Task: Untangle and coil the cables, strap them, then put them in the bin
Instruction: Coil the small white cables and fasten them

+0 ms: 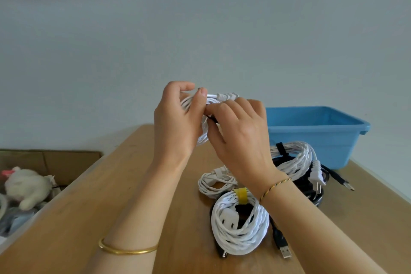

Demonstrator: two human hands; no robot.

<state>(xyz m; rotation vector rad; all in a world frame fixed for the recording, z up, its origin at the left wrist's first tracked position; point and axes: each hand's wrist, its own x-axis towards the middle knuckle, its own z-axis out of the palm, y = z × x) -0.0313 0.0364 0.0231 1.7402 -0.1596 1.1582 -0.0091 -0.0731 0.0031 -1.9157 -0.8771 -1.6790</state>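
Though crowded with cables at lower right, wooden table [111,196] across the whole lower frame. Blue bin [315,131] at right of centre, standing on the table's far end. Cardboard box [51,162] at lower left, off the table, with a white plush toy [26,187] inside. Left hand [178,122] raised at centre, fingers and thumb curled round a white cable coil [201,138] held above the table. Right hand [240,127] just beside it, fingertips pinching a dark strap [212,119] against that coil. Below, flat on the table: yellow-strapped coil [240,229] at lower centre, black-strapped coil [295,160] in front of the bin, thin white cable [213,184] between, black cables [311,193] underneath. Gold bangle [129,249] on the left wrist, braided thread [275,187] on the right.
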